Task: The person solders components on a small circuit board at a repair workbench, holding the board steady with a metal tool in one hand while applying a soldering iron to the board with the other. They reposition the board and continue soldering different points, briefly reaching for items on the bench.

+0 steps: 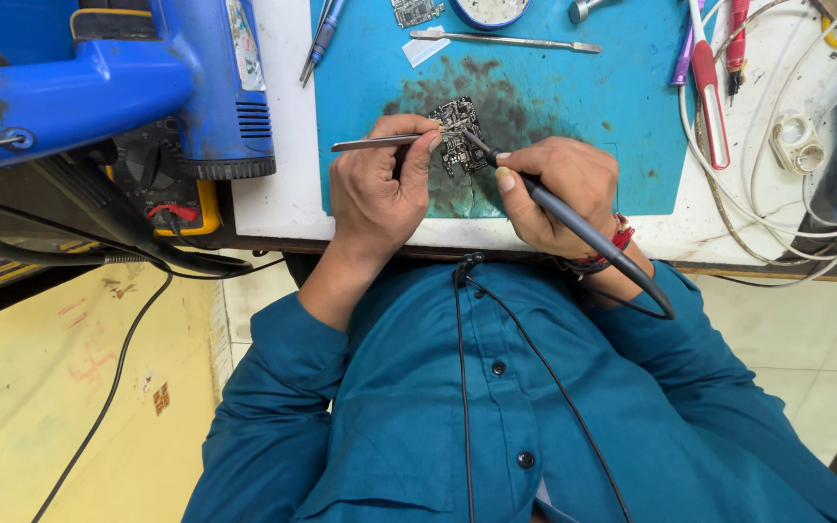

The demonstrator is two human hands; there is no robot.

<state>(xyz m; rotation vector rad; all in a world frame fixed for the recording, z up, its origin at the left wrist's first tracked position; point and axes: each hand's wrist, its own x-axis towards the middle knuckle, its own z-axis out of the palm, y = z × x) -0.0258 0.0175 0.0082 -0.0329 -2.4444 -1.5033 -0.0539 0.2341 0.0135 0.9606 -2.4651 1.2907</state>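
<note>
Over a teal shirt front, my left hand [380, 189] pinches metal tweezers [380, 142] against a small dark circuit board [459, 145]; my right hand [559, 189] grips a soldering iron [573, 225], its tip touching the board. The board lies on a scorched blue mat [554, 97] on the white surface [278, 184]. It looks light, stiff and fragile; I judge its bare edges the safest hold. A metal spatula [506, 41] lies beyond.

Bright even light, sharp focus, soft shadows, wide-angle edge bending
</note>
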